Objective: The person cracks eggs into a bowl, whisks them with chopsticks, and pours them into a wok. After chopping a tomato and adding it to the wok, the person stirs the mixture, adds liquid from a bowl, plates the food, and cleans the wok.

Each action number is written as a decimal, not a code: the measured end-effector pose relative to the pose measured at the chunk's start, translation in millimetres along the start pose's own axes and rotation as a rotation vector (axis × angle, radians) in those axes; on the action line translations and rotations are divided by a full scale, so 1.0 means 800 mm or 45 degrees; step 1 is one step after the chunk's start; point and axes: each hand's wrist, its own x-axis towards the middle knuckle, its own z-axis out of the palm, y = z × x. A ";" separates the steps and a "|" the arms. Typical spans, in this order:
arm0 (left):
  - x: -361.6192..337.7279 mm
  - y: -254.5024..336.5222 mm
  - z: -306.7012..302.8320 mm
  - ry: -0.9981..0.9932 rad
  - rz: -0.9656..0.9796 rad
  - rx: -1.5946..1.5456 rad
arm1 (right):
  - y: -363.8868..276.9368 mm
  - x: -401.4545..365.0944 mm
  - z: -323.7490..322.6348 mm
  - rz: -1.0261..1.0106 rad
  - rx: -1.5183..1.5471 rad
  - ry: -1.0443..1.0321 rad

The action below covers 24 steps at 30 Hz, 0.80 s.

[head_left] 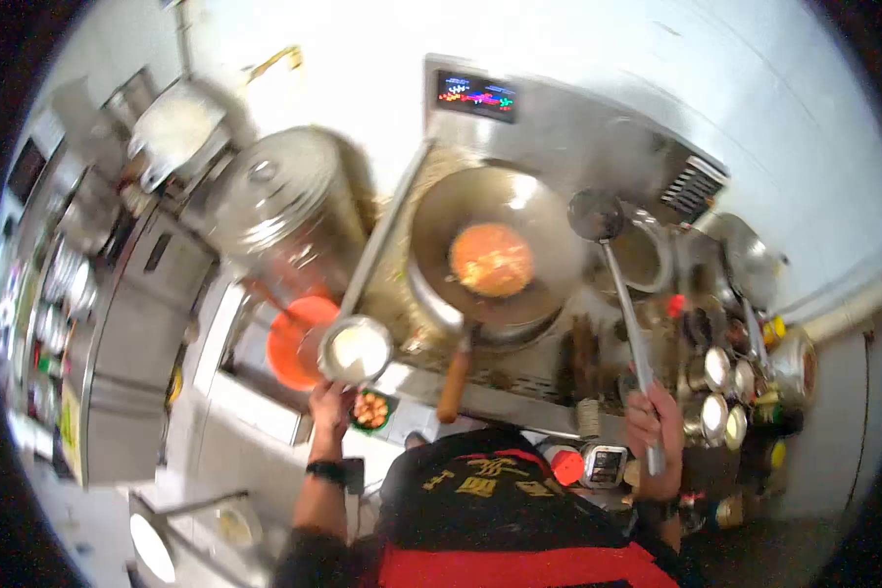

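My left hand [331, 408] is closed on the edge of a metal bowl [386, 343] that has something pale in it. The bowl is held up at the left front of the stove, partly over an orange bucket [282, 355]. In my right hand [655, 421] is the long handle of a ladle [625, 294], its dark round head raised to the right of the wok. The wok [549, 230] sits on the stove with orange-red food [492, 260] at its bottom. Its wooden handle [454, 387] points toward me, and neither hand touches it.
A large lidded pot [265, 196] stands left of the stove. A second pan [647, 255] is behind the ladle. Several seasoning containers [717, 370] crowd the right side. Below the bowl, a green basket [370, 412] holds brownish, egg-like round things. A steel cabinet [137, 333] is far left.
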 end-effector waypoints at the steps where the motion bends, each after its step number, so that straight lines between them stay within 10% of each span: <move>1: 0.000 0.010 0.008 0.006 -0.060 0.076 | 0.008 -0.007 0.001 0.108 0.151 -0.120; 11: 0.012 0.059 0.099 -0.102 0.113 -0.149 | 0.070 0.020 0.044 0.762 -0.215 -0.371; 19: 0.006 0.084 0.114 -0.145 0.136 -0.171 | 0.113 0.050 0.067 0.303 -1.909 -0.637; 21: 0.010 0.084 0.115 -0.141 0.172 -0.125 | 0.123 0.057 0.051 -0.609 -2.441 -0.870; 24: 0.015 0.087 0.115 -0.120 0.199 -0.066 | 0.119 0.041 0.074 -0.243 -2.464 -0.795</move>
